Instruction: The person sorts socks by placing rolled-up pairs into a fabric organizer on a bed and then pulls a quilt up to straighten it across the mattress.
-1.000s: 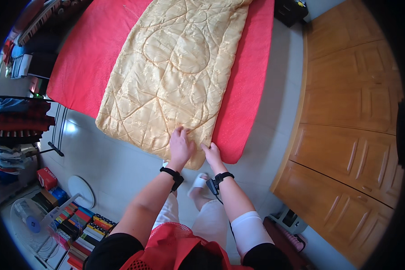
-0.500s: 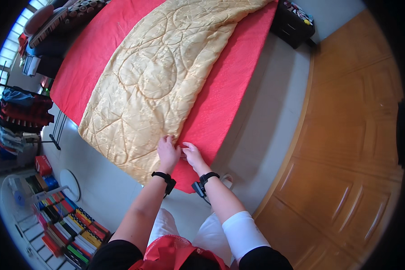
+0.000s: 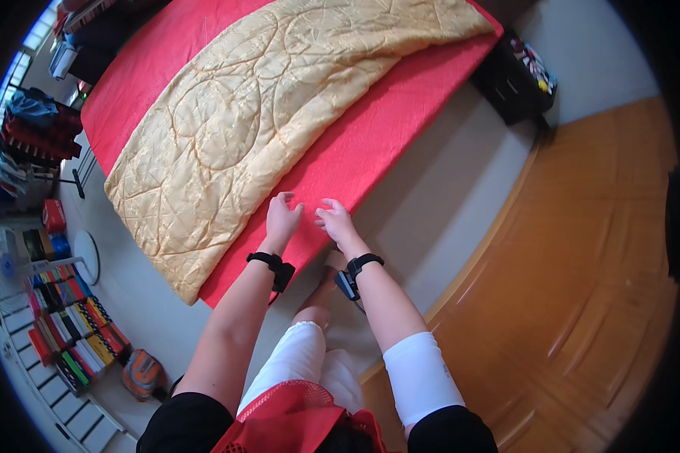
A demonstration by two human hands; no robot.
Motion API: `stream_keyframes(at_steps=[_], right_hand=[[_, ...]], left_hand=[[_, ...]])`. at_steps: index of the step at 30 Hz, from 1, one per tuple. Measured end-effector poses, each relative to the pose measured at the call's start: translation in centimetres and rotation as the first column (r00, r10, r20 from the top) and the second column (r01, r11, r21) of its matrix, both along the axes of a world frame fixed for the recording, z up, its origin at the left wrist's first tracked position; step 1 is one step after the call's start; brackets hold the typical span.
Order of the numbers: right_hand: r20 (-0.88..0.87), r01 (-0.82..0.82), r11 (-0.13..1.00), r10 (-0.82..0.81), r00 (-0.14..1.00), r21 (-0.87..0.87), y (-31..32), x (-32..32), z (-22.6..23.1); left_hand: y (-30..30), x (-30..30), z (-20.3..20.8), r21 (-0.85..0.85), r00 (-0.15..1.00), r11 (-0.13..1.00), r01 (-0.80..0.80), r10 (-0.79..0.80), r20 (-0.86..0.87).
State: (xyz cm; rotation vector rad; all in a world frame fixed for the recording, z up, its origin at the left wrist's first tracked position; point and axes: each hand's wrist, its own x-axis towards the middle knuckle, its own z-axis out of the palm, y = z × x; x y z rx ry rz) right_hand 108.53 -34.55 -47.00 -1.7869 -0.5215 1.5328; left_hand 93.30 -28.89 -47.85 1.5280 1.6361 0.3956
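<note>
Covering most of frame: red bed sheet (image 3: 370, 143), yellow quilted blanket (image 3: 234, 128) lying flat across it, running diagonally. Wooden wardrobe (image 3: 582, 302) at right. Shelf rack (image 3: 60, 325) lower left, packed with colourful books. Left hand (image 3: 281, 219) and right hand (image 3: 335, 220) side by side, fingers spread, flat on sheet just beside blanket edge, gripping nothing.

**Hidden / cut off / unclear**

Bed (image 3: 370, 143) top end runs out past the upper edge, and so does the far end of the yellow quilt (image 3: 257, 121). Right hand (image 3: 335, 220) palm faces down, underside hidden. Black cabinet (image 3: 517, 79): the small items on top can't be made out. Clothes rack (image 3: 30, 140) blurred at the left rim. Person's torso is cropped at the bottom.
</note>
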Motion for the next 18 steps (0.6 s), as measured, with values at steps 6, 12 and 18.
stream_keyframes(at_steps=[6, 12, 18], right_hand=[[-0.047, -0.013, 0.999, 0.010, 0.999, -0.050, 9.4, 10.9, -0.1], [-0.050, 0.029, 0.995, -0.034, 0.998, -0.092, 18.8, 22.7, 0.1], [-0.125, 0.065, 0.996, -0.073, 0.990, -0.065, 28.4, 33.1, 0.7]], left_hand=[[6.5, 9.8, -3.4, -0.163, 0.938, 0.972, -0.169, 0.210, 0.275], [14.0, 20.5, -2.2, -0.355, 0.836, 0.900, -0.254, 0.389, 0.388], [21.0, 28.1, -2.0, -0.589, 0.738, 0.766, -0.256, 0.549, 0.394]])
